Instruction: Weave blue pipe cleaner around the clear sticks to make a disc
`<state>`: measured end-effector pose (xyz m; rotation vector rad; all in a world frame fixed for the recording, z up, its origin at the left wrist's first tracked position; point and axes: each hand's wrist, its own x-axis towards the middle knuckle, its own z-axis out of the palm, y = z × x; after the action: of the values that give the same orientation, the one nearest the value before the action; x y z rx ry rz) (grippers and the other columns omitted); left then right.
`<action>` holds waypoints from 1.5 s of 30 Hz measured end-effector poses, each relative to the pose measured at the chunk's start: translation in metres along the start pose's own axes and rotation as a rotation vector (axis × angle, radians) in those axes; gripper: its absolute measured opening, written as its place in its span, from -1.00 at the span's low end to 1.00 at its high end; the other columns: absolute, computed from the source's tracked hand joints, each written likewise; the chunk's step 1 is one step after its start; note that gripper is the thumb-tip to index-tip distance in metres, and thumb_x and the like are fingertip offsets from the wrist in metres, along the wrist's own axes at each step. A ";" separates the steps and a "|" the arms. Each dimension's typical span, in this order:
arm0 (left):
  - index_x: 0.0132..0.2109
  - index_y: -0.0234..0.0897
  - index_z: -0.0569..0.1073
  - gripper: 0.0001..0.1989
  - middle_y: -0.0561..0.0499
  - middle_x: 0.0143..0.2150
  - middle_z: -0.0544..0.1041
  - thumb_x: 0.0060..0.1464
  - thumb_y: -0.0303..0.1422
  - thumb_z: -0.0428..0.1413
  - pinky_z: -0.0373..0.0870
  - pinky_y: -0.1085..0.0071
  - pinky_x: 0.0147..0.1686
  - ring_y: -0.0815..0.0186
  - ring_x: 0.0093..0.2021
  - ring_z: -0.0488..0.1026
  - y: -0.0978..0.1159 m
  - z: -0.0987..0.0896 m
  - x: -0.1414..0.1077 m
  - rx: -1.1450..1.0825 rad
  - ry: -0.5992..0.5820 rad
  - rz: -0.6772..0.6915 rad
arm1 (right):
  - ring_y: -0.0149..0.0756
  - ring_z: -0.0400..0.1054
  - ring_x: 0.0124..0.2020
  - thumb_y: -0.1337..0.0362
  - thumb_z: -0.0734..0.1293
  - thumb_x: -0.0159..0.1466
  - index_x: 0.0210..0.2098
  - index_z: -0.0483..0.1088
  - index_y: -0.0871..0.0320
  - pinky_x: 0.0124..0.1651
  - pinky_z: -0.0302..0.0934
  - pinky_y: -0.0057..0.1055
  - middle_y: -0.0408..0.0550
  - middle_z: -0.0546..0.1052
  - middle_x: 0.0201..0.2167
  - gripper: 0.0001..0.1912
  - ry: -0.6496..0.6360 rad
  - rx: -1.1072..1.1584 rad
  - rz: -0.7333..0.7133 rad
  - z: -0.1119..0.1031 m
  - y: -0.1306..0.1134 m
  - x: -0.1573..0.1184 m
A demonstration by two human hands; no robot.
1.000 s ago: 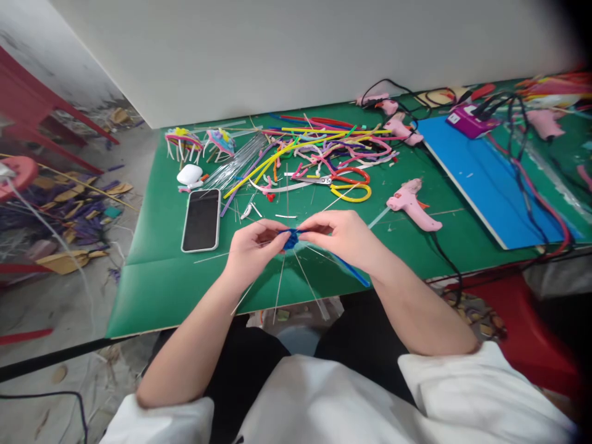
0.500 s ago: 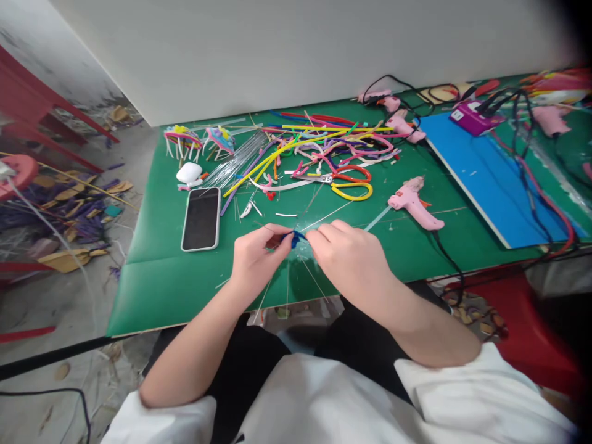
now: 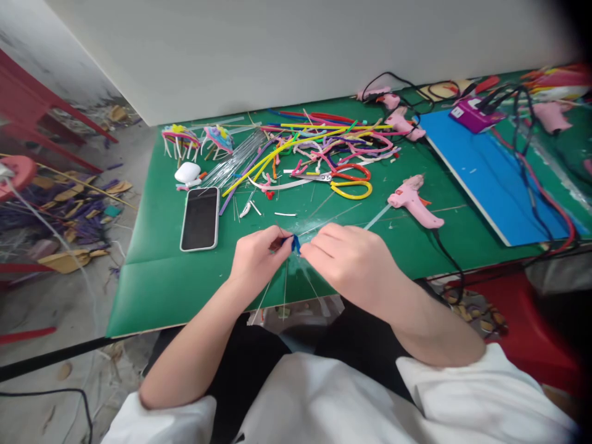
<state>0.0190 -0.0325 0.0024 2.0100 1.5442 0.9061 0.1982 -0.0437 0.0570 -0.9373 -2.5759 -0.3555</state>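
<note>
At frame centre, my left hand (image 3: 256,254) pinches the blue strip (image 3: 296,243) between thumb and finger; my right hand (image 3: 346,251) pinches its other end. I should apply light, even tension, leaving the thin wires (image 3: 285,280), fanned toward lower centre, unbent.
</note>
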 end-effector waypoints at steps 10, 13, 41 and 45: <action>-0.33 -0.26 0.52 -0.92 0.10 -0.43 0.56 0.00 -0.40 0.13 0.37 0.56 -0.40 0.44 -0.45 0.47 0.007 -0.010 0.001 -0.185 -0.382 0.023 | -0.27 0.35 -0.36 0.23 0.28 0.24 -0.48 0.47 0.16 -0.34 0.07 -0.34 -0.11 0.52 -0.52 -0.78 -0.155 0.062 0.279 0.000 0.029 -0.004; -0.31 -0.27 0.53 -0.90 0.08 -0.42 0.57 0.02 -0.41 0.11 0.37 0.54 -0.38 0.43 -0.44 0.47 0.010 -0.013 0.000 -0.207 -0.571 0.106 | -0.30 0.37 -0.36 0.25 0.30 0.22 -0.49 0.47 0.12 -0.36 0.08 -0.39 -0.15 0.53 -0.50 -0.81 -0.412 0.250 0.312 -0.005 0.040 -0.008; -0.37 -0.29 0.51 -0.93 0.06 -0.46 0.55 -0.07 -0.39 0.22 0.47 0.60 -0.50 0.44 -0.51 0.50 0.014 -0.018 -0.003 -0.606 0.198 -0.098 | -0.43 0.44 -0.31 0.33 0.35 0.18 -0.34 0.46 0.13 -0.22 0.30 -0.49 -0.17 0.57 -0.36 -0.95 0.132 1.030 0.410 0.029 0.015 0.012; -0.34 -0.28 0.50 -0.92 0.06 -0.40 0.57 -0.04 -0.38 0.19 0.50 0.57 -0.41 0.43 -0.44 0.52 0.016 -0.016 -0.004 -0.508 0.297 -0.128 | -0.42 0.43 -0.25 0.28 0.41 0.11 -0.26 0.45 0.12 -0.13 0.31 -0.45 -0.17 0.55 -0.29 -0.81 0.060 1.320 0.504 0.034 0.014 0.013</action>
<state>0.0175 -0.0417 0.0234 1.4515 1.3852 1.4248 0.1891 -0.0143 0.0335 -0.8807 -1.7466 1.2481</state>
